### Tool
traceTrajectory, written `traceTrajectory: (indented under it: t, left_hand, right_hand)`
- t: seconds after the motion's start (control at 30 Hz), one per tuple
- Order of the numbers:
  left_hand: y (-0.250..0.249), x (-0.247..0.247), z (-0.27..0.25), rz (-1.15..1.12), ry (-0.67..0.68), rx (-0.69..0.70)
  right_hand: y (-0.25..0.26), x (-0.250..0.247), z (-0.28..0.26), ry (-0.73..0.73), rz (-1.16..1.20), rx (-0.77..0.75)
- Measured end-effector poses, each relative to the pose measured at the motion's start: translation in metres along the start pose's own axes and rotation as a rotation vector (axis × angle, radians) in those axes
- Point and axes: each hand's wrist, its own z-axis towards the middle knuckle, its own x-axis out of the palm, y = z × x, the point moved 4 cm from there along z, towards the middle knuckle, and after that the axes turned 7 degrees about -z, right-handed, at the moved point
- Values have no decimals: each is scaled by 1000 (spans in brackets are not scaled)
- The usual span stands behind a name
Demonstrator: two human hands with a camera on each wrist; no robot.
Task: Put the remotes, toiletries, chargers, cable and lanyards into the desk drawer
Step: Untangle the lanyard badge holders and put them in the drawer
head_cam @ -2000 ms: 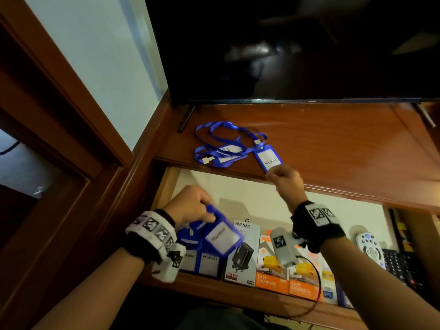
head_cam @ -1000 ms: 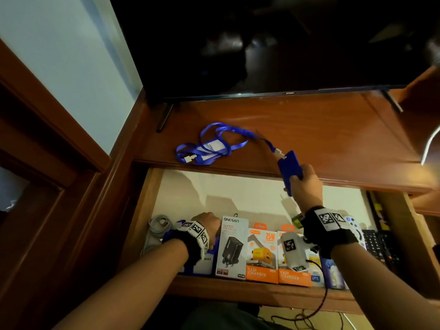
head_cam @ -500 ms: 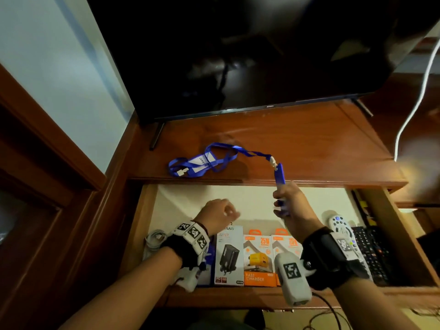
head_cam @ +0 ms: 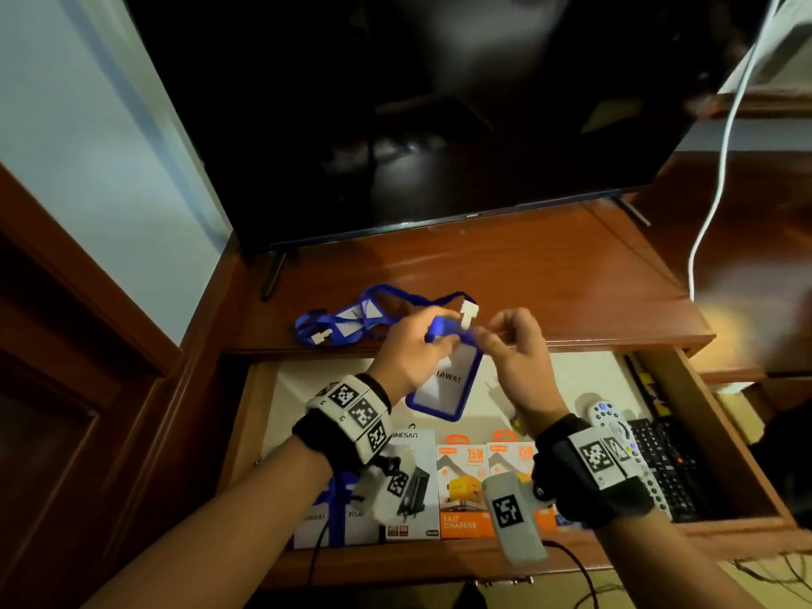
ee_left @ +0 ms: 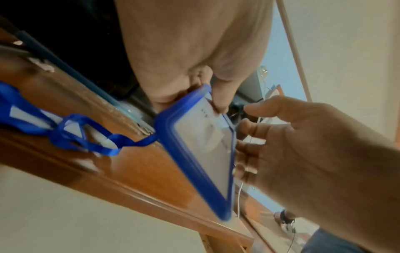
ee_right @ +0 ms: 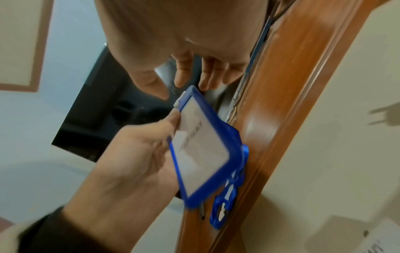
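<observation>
A blue lanyard badge [head_cam: 444,384] hangs over the open desk drawer [head_cam: 439,562]. My left hand [head_cam: 439,340] pinches its top edge between thumb and fingers [ee_left: 218,101]. Its strap [head_cam: 439,298] trails back onto the desk top, with a white clip [head_cam: 469,312] above the hands. My right hand [head_cam: 481,334] hovers just right of the badge [ee_right: 201,147] with loosely curled fingers [ee_right: 184,77] holding nothing. A second blue lanyard [head_cam: 342,323] lies bunched on the desk top. In the drawer lie charger boxes [head_cam: 465,490], more badges [head_cam: 334,516] and a white remote [head_cam: 610,424].
A large dark TV [head_cam: 439,103] stands on the desk top [head_cam: 549,274] right behind the hands. A white cable [head_cam: 720,169] hangs down at the right. A black remote [head_cam: 659,468] lies at the drawer's right end. A wooden door frame [head_cam: 110,301] borders the left.
My right hand pulled the badge off the desk edge toward the drawer. My left hand rose out of the drawer and took the badge's top; the right hand's fingers came off it.
</observation>
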Motion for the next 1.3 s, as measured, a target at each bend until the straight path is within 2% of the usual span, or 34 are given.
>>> traceTrajectory:
  t: [0.07, 0.13, 0.23, 0.37, 0.43, 0.53, 0.73, 0.83, 0.9, 1.0, 1.1, 1.2, 1.23, 1.3]
  left_hand:
    - [-8, 3, -6, 82, 145, 86]
    - [-15, 5, -9, 89, 244, 127]
    - [-22, 4, -8, 80, 288, 116]
    - [-19, -7, -9, 79, 295, 68]
    - [-17, -15, -10, 16, 252, 22]
    - [-16, -24, -12, -168, 119, -25]
    - [-10, -14, -22, -610, -195, -88]
    - [-8, -11, -25, -658, -297, -84]
    - [-9, -14, -27, -561, -284, -46]
    - [-7, -30, -23, -324, -159, 37]
    - [-9, -42, -18, -31, 193, 53]
    - [-14, -42, -24, 277, 579, -64]
    - [-12, -40, -27, 296, 656, -129]
    - [-9, -38, -33, 264, 711, -203]
  right_hand:
    - [11, -8, 4, 25, 103, -71]
    - [21, -10, 8, 155, 134, -99]
    - [21, -8, 17, 285, 63, -17]
    - [24, -16, 28, 285, 42, -24]
    - [27, -23, 32, 254, 38, -59]
    - [28, -25, 27, 230, 84, -51]
    - [23, 22, -17, 285, 258, -1]
    - [14, 33, -28, 273, 238, 33]
    - [13, 33, -30, 287, 269, 64]
    - [13, 24, -31, 394, 335, 108]
    - [14, 14, -32, 602, 263, 185]
    - [10, 10, -33, 771, 66, 248]
    - [9, 9, -33, 800, 34, 257]
    - [8, 11, -32, 837, 28, 266]
